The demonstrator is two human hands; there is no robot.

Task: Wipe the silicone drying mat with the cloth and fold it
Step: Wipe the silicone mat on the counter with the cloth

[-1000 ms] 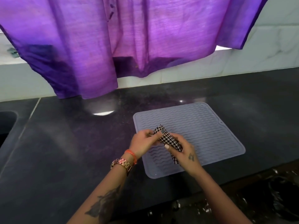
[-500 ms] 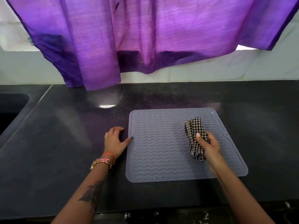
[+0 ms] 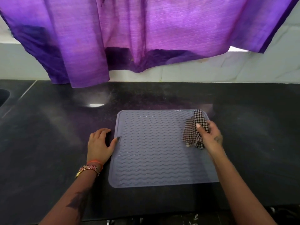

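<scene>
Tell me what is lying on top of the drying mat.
On the drying mat lies the checked cloth, gripped by the right hand; the left hand thumb touches its left edge. The mat under the cloth is hidden.

We see backlight thru the purple curtain (image 3: 146, 30), glowing pink-violet; bright glare patch on the dark worktop (image 3: 48, 143) nr its back edge. Front edge dim. Wide-angle bend at frame edges; slight softness overall, cloth (image 3: 193, 127) blurred.
</scene>
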